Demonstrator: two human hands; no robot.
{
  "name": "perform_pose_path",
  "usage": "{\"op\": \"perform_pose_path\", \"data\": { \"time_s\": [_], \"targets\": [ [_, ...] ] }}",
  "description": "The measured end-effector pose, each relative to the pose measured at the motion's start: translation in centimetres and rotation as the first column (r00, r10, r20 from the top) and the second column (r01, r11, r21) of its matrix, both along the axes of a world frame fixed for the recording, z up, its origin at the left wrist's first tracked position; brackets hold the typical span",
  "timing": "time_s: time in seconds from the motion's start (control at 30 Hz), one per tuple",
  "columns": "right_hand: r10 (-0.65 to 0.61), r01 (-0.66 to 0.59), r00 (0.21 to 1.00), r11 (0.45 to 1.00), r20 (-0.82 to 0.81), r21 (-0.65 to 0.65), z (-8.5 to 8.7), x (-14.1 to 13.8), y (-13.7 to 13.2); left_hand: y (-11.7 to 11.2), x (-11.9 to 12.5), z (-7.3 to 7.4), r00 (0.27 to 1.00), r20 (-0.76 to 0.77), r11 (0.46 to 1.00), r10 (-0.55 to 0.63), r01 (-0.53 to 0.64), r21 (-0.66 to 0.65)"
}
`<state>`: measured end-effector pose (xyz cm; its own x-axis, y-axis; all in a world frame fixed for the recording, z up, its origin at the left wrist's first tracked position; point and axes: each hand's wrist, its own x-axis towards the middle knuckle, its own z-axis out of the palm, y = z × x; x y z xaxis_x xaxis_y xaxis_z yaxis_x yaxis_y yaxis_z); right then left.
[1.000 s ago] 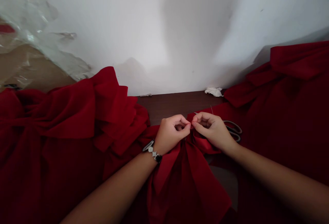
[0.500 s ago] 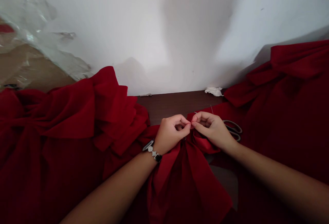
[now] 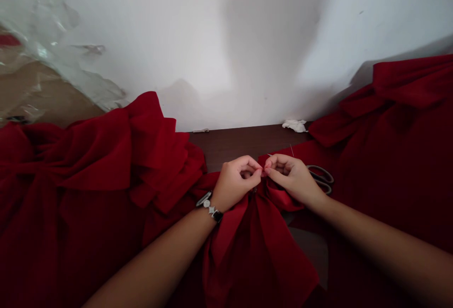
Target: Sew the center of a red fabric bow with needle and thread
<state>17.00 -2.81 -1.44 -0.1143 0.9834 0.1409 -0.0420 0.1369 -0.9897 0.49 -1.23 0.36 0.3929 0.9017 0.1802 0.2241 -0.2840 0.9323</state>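
Observation:
My left hand point(image 3: 239, 178) and my right hand point(image 3: 293, 178) meet fingertip to fingertip above the knot of a red fabric bow point(image 3: 262, 242). Both pinch thumb against forefinger. What lies between the tips is too small to make out. A thin needle-like piece point(image 3: 291, 150) sticks up just behind my right hand's knuckles; whether those fingers hold it I cannot tell. The bow's tails spread down toward me, and one loop lies under my right hand. Scissors point(image 3: 323, 178), with only the handles showing, lie beside my right wrist.
Stacked red bows point(image 3: 99, 157) rise at the left, and more red bows point(image 3: 406, 100) lie at the right. A small metal clip point(image 3: 201, 130) and a crumpled white scrap point(image 3: 295, 125) rest at the back of the dark table point(image 3: 233, 143), against the white wall point(image 3: 184, 39). Clear plastic point(image 3: 53, 44) hangs upper left.
Almost nothing differs. My two hands stay pinched together over the bow, with only a tiny shift in the fingertips.

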Motion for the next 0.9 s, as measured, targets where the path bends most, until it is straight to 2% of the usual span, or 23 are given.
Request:
{"op": "perform_pose_path", "data": {
  "time_s": [0.23, 0.43, 0.9],
  "targets": [
    [0.007, -0.007, 1.000, 1.000, -0.018, -0.003, -0.08, -0.08, 0.01, -0.02, -0.01, -0.08, 0.999, 0.037, 0.999, -0.009, 0.010, -0.032],
    [0.011, -0.011, 0.999, 1.000, -0.033, -0.013, 0.05, -0.19, -0.01, -0.19, -0.14, -0.13, 1.000, -0.005, 1.000, -0.006, 0.006, 0.010],
    [0.003, -0.005, 0.999, 0.999, 0.046, 0.048, 0.10, -0.18, 0.01, -0.14, -0.01, -0.14, 1.000, -0.027, 0.999, -0.013, 0.014, 0.043]
  ]
}}
